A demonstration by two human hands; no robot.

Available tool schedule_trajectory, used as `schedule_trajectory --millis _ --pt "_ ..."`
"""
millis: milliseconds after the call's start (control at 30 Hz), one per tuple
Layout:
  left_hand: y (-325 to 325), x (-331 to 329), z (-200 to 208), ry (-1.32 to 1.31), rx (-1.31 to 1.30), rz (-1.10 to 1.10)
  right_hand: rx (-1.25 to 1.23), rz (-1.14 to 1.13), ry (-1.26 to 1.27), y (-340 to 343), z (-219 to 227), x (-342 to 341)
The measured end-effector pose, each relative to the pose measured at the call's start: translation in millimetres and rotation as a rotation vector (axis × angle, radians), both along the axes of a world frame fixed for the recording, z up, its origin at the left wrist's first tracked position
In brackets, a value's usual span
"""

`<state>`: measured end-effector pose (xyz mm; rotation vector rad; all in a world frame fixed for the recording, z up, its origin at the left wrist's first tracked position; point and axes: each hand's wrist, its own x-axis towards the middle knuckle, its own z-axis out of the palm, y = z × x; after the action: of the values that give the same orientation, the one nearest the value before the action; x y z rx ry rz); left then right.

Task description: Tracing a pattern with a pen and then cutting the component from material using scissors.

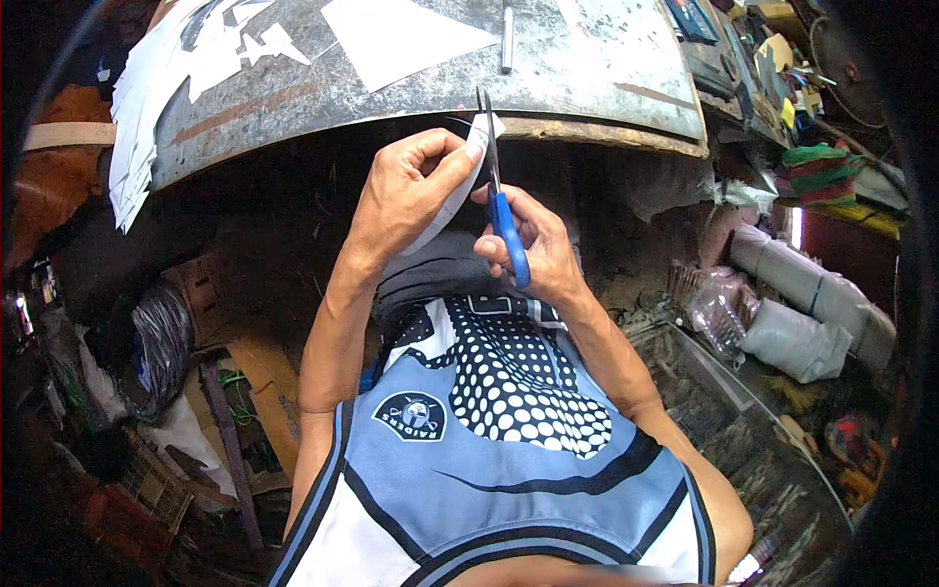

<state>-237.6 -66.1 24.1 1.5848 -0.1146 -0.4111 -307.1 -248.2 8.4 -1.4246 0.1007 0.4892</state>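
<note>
My left hand [406, 193] pinches a curved piece of white paper [448, 209] just off the table's near edge. The paper hangs down below the fingers toward my lap. In my right hand [540, 243] is a pair of scissors with blue handles [508, 238], fingers wrapped round the grips. Their dark blades [491, 137] point up and away from me, next to the paper's upper end. The tips look slightly apart. Whether the blades touch the paper, I cannot tell.
A worn metal-topped table [333, 98] lies ahead. On it are a large white sheet [406, 39], a slim metallic rod [507, 39] and white paper scraps [210, 54] at left. Wrapped rolls [802, 284] lie at right; a dark coiled bundle [161, 347] sits at left.
</note>
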Motion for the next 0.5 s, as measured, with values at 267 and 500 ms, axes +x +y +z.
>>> schedule_trajectory --millis 267,500 --pt "6 4 -5 -0.034 0.050 -0.044 -0.007 0.004 -0.002 -2 -1 -2" --pt "9 7 -9 -0.040 0.062 -0.088 -0.002 0.003 -0.003 -3 -2 -3"
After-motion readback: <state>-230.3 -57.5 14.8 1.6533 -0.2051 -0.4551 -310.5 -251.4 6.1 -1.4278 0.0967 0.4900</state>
